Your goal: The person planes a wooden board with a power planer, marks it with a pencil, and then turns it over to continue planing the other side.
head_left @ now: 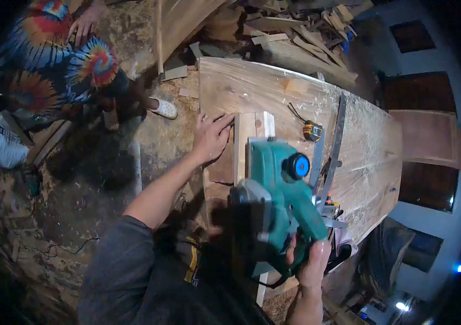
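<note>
My right hand [314,262] is wrapped round the rear handle of a green electric planer [268,168] with a blue-topped knob. The planer sits over a set of narrow wooden strips [245,127] lying side by side, and hides most of their length. My left hand [212,135] is beside the far end of these strips, fingers stretched out, the fingertips touching the outer strip's side. To the right of the planer, a black and orange tape measure [312,131] rests on the wooden workbench [360,157].
Long metal clamp bars [334,141] lie on the bench right of the planer, among wood shavings. Offcuts [317,46] are heaped beyond the bench. Another person in a tie-dye garment [52,54] is at upper left, near a white sack [0,140]. Sawdust covers the floor.
</note>
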The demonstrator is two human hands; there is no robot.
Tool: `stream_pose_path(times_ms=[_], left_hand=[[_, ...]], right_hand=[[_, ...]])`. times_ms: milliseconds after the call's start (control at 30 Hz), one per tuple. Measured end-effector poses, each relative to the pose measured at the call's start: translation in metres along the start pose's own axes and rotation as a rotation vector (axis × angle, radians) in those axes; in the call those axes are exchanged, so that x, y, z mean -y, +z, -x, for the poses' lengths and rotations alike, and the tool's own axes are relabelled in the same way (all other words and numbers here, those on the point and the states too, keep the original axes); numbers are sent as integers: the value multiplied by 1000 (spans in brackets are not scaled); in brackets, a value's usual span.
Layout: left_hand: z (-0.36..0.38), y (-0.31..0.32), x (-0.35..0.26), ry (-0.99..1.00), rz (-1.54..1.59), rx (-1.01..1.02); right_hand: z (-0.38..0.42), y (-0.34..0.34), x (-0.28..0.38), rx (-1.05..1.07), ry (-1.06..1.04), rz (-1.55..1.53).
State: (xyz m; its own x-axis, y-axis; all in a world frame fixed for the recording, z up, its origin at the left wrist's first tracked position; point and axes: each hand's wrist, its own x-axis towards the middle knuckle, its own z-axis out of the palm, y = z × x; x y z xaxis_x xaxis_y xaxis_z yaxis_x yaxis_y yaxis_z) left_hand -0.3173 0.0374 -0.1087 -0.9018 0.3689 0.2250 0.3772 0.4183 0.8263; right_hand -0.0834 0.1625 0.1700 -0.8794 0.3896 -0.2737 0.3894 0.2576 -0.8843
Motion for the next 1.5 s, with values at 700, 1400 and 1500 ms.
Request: stream_pose_path(times_ms=[700, 1400, 1500], left_hand=[[-2, 2, 3, 24, -34, 17], [-2, 2, 22, 14, -57, 150], [-2, 5, 14, 51, -22, -9]], right_hand=[[139, -25, -63, -367, 522, -100], [-136, 26, 51, 49, -30, 155], [-50, 8, 12, -26, -255, 334]])
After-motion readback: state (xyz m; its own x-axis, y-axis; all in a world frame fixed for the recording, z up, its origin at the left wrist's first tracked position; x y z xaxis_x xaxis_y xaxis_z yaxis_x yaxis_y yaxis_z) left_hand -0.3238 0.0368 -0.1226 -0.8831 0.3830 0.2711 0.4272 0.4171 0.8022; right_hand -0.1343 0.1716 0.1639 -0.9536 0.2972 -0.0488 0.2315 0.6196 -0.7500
